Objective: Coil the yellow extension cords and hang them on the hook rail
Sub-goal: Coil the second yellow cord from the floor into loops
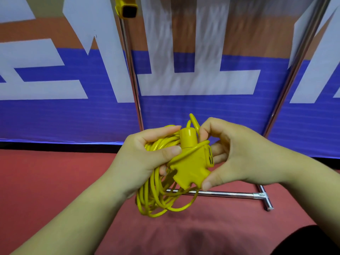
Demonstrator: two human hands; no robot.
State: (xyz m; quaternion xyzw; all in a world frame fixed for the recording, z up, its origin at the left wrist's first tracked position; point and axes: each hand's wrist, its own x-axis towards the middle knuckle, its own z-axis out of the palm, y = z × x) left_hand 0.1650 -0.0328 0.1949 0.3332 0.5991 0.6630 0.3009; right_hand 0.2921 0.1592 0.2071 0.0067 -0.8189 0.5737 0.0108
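Yellow extension cord (156, 192) coil gripped by left hand (143, 159); right hand (237, 153) pinches its socket block (191, 172).

Head camera looks forward and down, seemingly near the floor (46, 181).

I counted two hands, the left hand (147, 157) and the right hand (237, 159), and between them one coiled yellow cord (156, 196) that ended in one socket block (191, 168). One more yellow socket end (127, 7) showed up at the top, so there were two such ends in all. The metal stand gave me two upright poles (131, 70) (298, 67), one floor bar (220, 193) and one cross foot (265, 197), with a single banner (55, 116) behind.
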